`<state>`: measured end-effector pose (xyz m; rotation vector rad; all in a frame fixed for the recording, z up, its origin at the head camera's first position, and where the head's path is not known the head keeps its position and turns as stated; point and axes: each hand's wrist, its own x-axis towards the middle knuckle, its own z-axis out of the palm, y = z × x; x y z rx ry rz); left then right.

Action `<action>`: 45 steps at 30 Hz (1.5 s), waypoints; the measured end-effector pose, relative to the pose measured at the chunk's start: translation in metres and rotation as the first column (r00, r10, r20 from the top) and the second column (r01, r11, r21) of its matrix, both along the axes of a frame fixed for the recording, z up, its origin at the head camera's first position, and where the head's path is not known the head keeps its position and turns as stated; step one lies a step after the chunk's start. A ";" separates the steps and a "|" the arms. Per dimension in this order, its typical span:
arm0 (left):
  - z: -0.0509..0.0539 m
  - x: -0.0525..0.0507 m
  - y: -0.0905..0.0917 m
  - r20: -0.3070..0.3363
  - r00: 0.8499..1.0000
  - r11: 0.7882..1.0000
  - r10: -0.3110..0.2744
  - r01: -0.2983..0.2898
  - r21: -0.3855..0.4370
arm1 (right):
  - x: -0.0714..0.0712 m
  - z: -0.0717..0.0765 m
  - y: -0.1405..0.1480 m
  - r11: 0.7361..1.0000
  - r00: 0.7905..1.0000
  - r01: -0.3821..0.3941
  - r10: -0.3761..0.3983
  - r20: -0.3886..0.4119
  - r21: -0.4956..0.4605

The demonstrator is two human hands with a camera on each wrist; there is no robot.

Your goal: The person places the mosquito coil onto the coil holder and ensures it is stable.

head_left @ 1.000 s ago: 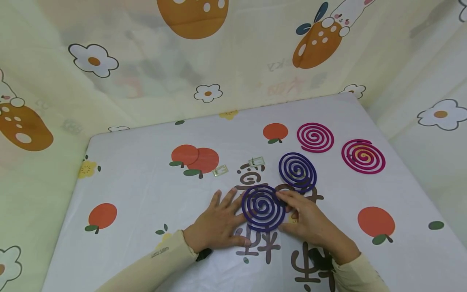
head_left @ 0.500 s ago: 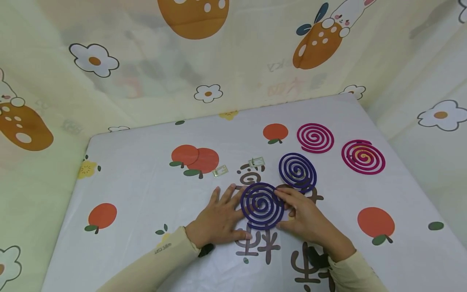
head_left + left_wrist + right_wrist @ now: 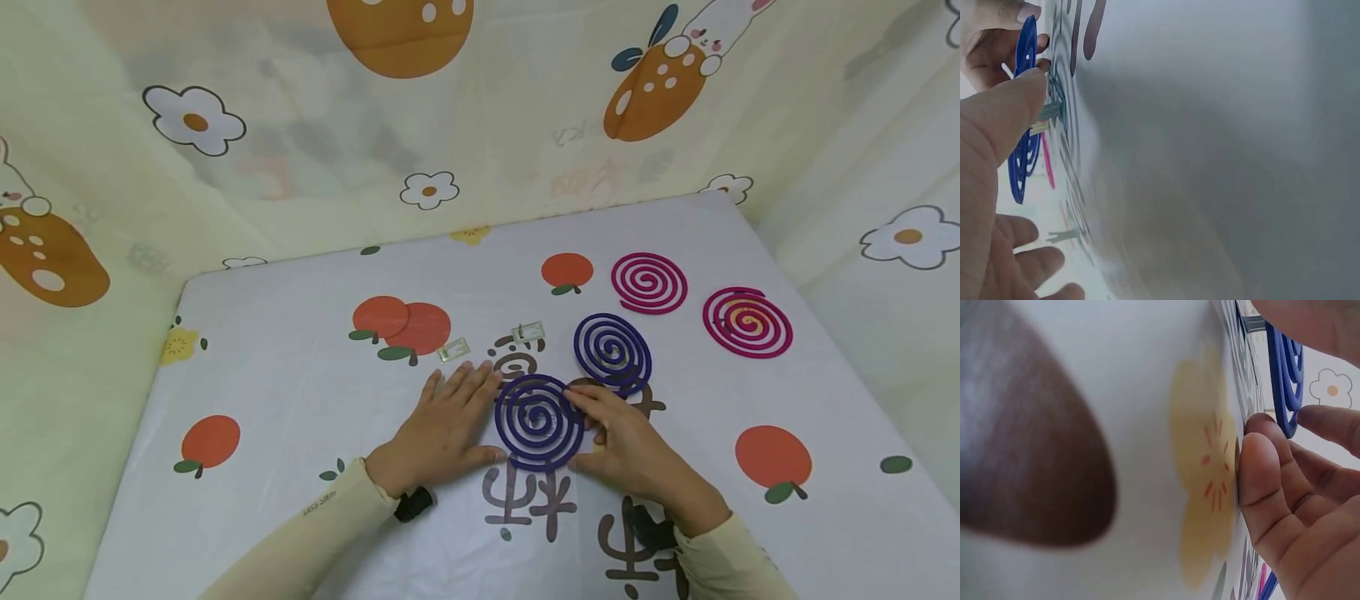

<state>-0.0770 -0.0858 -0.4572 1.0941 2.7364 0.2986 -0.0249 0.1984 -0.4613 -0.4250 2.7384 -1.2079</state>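
Note:
A navy spiral mosquito coil (image 3: 537,418) is raised a little above the table, with a thin metal coil stand (image 3: 1052,111) between it and the cloth in the left wrist view. My right hand (image 3: 637,454) holds its right edge between fingers and thumb; one fingertip meets the rim in the right wrist view, while other fingers rest low at the cloth. At the coil's left side my left hand (image 3: 438,429) lies with straight fingers, its thumb near the rim. Another navy coil (image 3: 612,350) lies just beyond, to the right.
Two magenta coils, one (image 3: 647,282) at the back and one (image 3: 747,321) farther right, lie on the white printed tablecloth (image 3: 285,492). Two small metal stands, a left one (image 3: 453,350) and a right one (image 3: 528,332), sit past my left fingertips. A patterned curtain (image 3: 315,175) rises behind the table.
My left hand's fingers have come out from under the coil's left edge and drawn together, slightly farther forward. The coil has shifted slightly away from me; my right hand stays at its edge.

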 end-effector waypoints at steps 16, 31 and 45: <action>-0.002 -0.007 0.003 0.087 0.996 0.998 0.003 -0.009 0.060 | -0.004 0.003 -0.003 1.000 1.000 -0.001 0.001 -0.005 0.023; 0.001 -0.021 0.004 0.000 0.999 0.998 0.053 -0.053 0.032 | -0.017 0.004 -0.015 0.996 0.999 0.042 -0.039 -0.033 0.077; 0.007 -0.035 -0.003 -0.008 0.997 0.997 0.077 -0.077 0.019 | -0.022 0.010 -0.028 0.980 0.995 0.099 -0.099 -0.009 0.174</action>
